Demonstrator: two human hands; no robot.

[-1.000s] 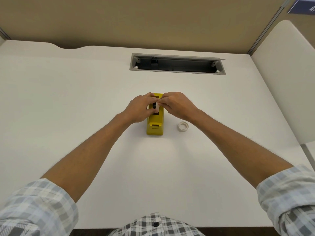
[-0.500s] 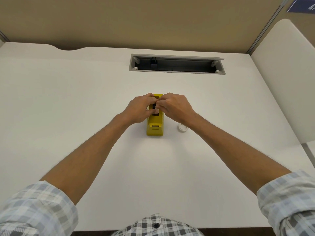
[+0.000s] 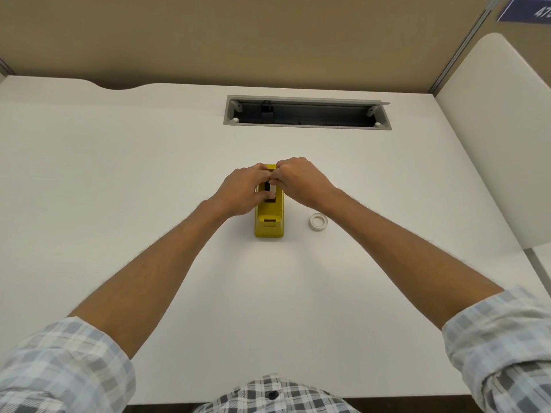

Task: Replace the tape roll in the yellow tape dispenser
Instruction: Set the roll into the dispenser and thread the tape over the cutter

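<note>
- The yellow tape dispenser stood on the white tabletop, near its middle, with its long axis running away from the person and its cutter end nearest them.
- The left hand lay against the dispenser's left side and over its far half, fingers curled toward the open slot on top.
- The right hand came in from the right over the same far end, and its fingertips met those of the left hand above the slot.
- Between the 2 hands, a white tape roll showed edge-on at the dark slot, with a black hub piece just left of it.
- Both hands had their grip closed on this roll: thumb and fingers of each pinched in around it. How deep the roll sat in the slot could not be told, since the fingers covered most of it.
- A second ring, a small white tape core, lay flat on the tabletop to the right of the dispenser, apart from it and just below the right wrist.
- At the far side of the tabletop, a grey cable tray was sunk into the surface, its lid open, with a dark plug inside near its left end.
- A beige partition rose behind the tabletop, and a white side panel stood at the right.
- Rolled plaid sleeves covered both upper forearms at the bottom of the view.
</note>
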